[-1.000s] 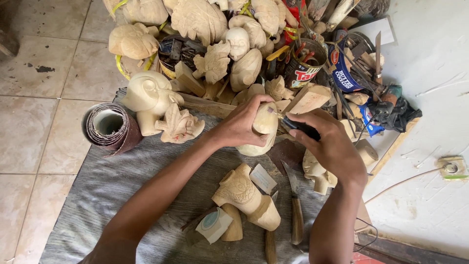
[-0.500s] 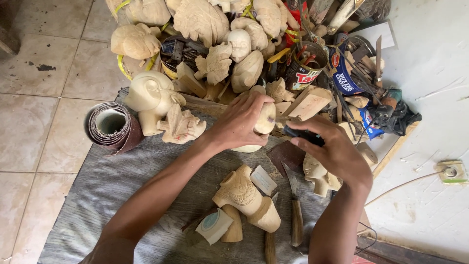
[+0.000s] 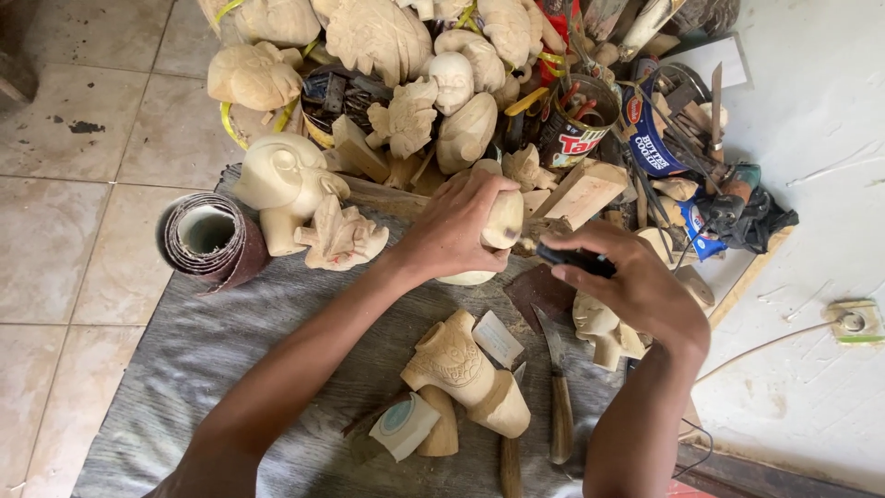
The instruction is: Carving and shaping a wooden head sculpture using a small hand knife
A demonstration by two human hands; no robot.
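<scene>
Carving work sits at the middle of the grey cloth [image 3: 230,369]: a pale rounded wooden piece [image 3: 502,221] held by the left hand [image 3: 452,231], whose fingers wrap over its top and clamp it, the piece's long axis running roughly up and away from the person. Just to its right, the right hand [image 3: 636,290] pinches a dark-handled tool [image 3: 576,260], fingers closed on it, the tool lying sideways with its tip pointing left toward the held piece; tip and wood are near or touching, though the contact point is hidden by the fingers. The left hand is the one on the piece, the right reaching in from the side. Nearest the person lie one carved cylindrical wooden piece [image 3: 466,373] with a patterned band, one small white-faced block [image 3: 404,426], and two knives with wooden handles [image 3: 560,406], blades pointing away. Beside the right hand rests one small carved head [image 3: 597,318] and one dark scrap of sandpaper [image 3: 539,290]. Farther left stand one roll of sandpaper [image 3: 207,240], one bird-like head carving [image 3: 277,175] and one leaf-shaped carving [image 3: 339,238]. Beyond them a heap of unfinished carvings [image 3: 387,37], too many and too overlapped to count, crowds against two tins [image 3: 576,129] stuffed with tools.
</scene>
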